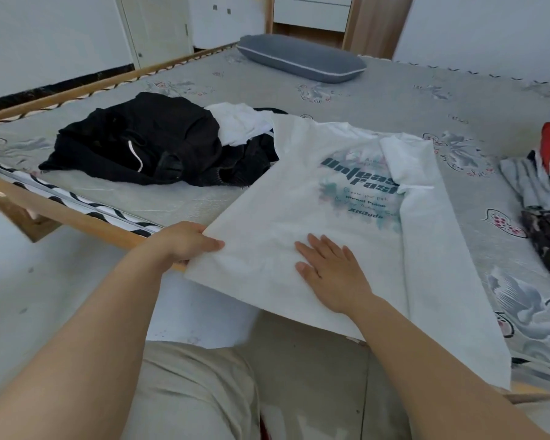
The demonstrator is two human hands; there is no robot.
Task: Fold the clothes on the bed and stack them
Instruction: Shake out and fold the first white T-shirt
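On the near edge of the bed (394, 90), fingers (326, 246) of the right hand (331, 271) lie straight and spread, palm flat on the lower part of a white T-shirt (286, 198), holding nothing. Left of that shirt's hem corner, the left hand (185, 241) pinches the cloth, thumb on top and the other fingers curled under, apparently lifting that corner off the bed frame (61, 214). The T-shirt lies print side up, teal lettering toward its far end, with its right side and sleeve folded inward over the print; its hem overhangs the bed edge. Beyond and left of the T-shirt, touching it: a heap of black clothes (140, 144) with a crumpled white garment (238, 125) on top. Right of the T-shirt, apart from it: a mixed pile of clothes (543, 185), partly out of view. Far beyond the T-shirt: a grey pillow (299, 60).
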